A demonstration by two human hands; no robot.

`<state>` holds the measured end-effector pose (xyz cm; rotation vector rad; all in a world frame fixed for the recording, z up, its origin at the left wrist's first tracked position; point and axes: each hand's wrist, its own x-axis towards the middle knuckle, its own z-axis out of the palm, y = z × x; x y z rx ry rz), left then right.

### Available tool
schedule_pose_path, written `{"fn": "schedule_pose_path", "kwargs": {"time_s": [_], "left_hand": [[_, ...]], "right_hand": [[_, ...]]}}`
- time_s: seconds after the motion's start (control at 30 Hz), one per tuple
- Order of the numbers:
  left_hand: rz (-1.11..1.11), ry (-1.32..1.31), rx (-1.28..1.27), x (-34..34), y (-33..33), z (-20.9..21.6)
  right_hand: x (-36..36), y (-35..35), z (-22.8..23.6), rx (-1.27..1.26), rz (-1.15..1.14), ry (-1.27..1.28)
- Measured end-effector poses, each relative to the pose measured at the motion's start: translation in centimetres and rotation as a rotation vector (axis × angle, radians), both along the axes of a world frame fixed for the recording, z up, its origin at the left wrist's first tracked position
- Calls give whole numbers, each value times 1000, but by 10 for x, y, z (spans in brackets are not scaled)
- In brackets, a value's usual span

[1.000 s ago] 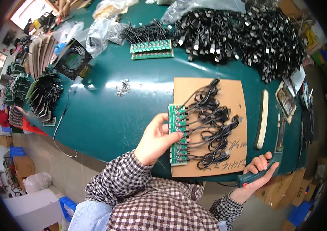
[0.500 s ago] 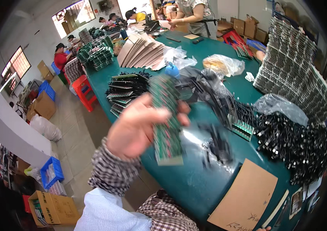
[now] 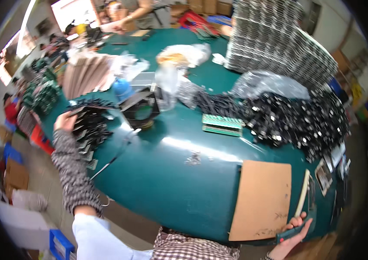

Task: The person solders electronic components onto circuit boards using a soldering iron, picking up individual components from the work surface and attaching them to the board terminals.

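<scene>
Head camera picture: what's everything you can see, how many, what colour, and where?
table: one, green, middle
cardboard sheet: one, brown, lower right
strip: one, cream, lower right
small bits: many, silver, mid-table
board pile: one, dark, left
square frame: one, black, left
sheets: many, light brown, upper left
circuit boards: about two, green, centre
cable heap: one, black, right
plastic bags: several, clear, back
tall stack: one, silver, back right
people: several, blurred, background
crate: one, blue, bottom left
handheld tool: one, green, lower right
left grip: one, at the board pile; hold unclear
right grip: one, around the handheld tool

Head-worn fisheye, downward across tabletop (image 3: 171, 190)
</scene>
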<state>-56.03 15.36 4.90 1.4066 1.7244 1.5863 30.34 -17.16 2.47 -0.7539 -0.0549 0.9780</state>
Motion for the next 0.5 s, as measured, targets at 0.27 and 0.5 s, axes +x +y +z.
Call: {"fn": "schedule_pose_path", "kwargs": {"time_s": [0.27, 0.5], "left_hand": [[-375, 356, 203, 498, -66, 90], [-937, 1082, 318, 606, 55, -30]], "right_hand": [[11, -4, -24, 33, -99, 41], [2, 2, -23, 99, -56, 19]]}}
